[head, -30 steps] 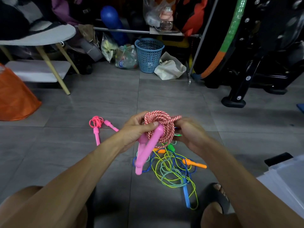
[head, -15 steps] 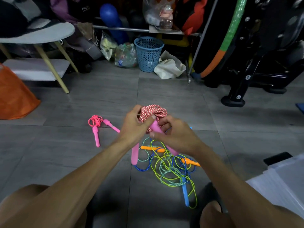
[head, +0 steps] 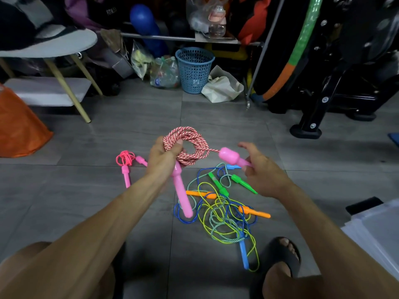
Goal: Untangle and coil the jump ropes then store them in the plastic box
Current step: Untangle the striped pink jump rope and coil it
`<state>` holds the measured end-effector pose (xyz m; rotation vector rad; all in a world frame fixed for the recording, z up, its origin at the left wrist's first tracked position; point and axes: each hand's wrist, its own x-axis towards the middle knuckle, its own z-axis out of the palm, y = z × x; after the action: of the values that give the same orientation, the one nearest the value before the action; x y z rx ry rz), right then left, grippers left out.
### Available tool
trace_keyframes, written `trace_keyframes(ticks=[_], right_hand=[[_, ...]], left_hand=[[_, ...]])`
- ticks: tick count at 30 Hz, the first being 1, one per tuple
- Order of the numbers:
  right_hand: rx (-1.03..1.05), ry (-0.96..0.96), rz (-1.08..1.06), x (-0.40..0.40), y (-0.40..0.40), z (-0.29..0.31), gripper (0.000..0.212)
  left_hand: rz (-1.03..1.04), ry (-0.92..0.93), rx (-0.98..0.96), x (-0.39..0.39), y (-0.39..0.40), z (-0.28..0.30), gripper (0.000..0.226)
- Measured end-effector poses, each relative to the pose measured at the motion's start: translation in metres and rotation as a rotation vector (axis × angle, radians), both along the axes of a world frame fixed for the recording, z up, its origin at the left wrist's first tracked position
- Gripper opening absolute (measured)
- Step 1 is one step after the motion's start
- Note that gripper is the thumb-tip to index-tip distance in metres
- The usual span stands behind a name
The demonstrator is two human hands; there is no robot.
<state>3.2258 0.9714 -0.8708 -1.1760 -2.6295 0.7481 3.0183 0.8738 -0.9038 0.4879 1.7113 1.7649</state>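
Fingers of the left hand [head: 165,155] grip the red-and-white coil [head: 190,145], hiding part; right hand [head: 262,171] pinches its pink handle [head: 232,158].

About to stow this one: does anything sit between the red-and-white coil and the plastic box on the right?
Nothing visible does. The left hand holds the red-and-white coil up above the floor, the right hand its pink handle. The tangled ropes lie lower; the plastic box sits at the right edge.

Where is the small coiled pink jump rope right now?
In the head view, the small pink jump rope lies on the grey floor left of centre, just left of the left hand that grips the red-and-white coil, apart from the tangled ropes.
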Motion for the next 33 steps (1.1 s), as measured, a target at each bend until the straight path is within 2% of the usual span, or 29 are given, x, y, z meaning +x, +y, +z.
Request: trace_keyframes(ticks=[5,6,8,9,10,12,13,15,18,22,25,29,33], right_hand=[[-0.094,0.149,-0.023,-0.013,-0.013,-0.012,0.068],[-0.202,0.218,-0.05,-0.017,-0.017,-0.012,0.068],[-0.564,0.42,-0.115,-0.027,-0.028,-0.006,0.072],[-0.705,0.522,-0.124,-0.033,-0.032,-0.003,0.068],[-0.769,0.606,-0.087,-0.039,-0.035,-0.002,0.053],[-0.703,0.676,-0.038,-0.049,-0.038,-0.003,0.016],[-0.645,0.687,-0.069,-0.053,-0.038,-0.007,0.007],[-0.609,0.703,-0.172,-0.061,-0.037,-0.011,0.015],[-0.603,0.752,-0.235,-0.075,-0.035,-0.012,0.018],[-0.595,0.771,-0.298,-0.104,-0.036,-0.02,0.021],[-0.573,0.75,-0.307,-0.138,-0.041,-0.032,0.022],[-0.547,0.678,-0.268,-0.195,-0.054,-0.056,0.018],[-0.584,0.624,-0.257,-0.268,-0.063,-0.097,0.017]], left_hand=[[0.008,-0.192,0.175,0.008,-0.003,0.015,0.011],[-0.021,-0.216,0.183,0.01,-0.004,0.016,0.009],[-0.08,-0.213,0.154,0.017,-0.006,0.013,0.005],[-0.094,-0.196,0.13,0.02,-0.006,0.011,0.005],[-0.108,-0.174,0.11,0.023,-0.006,0.009,0.005],[-0.151,-0.14,0.09,0.028,-0.007,0.007,0.004],[-0.176,-0.136,0.083,0.029,-0.008,0.006,0.004],[-0.233,-0.107,0.046,0.025,-0.012,0.005,0.005],[-0.301,0.045,-0.06,0.014,-0.022,0.006,0.014],[-0.378,0.094,-0.138,-0.009,-0.041,0.002,0.021],[-0.44,0.171,-0.191,-0.043,-0.058,-0.004,0.015],[-0.42,0.223,-0.322,-0.097,-0.08,-0.015,0.025],[-0.395,0.212,-0.354,-0.157,-0.096,-0.049,0.012]])
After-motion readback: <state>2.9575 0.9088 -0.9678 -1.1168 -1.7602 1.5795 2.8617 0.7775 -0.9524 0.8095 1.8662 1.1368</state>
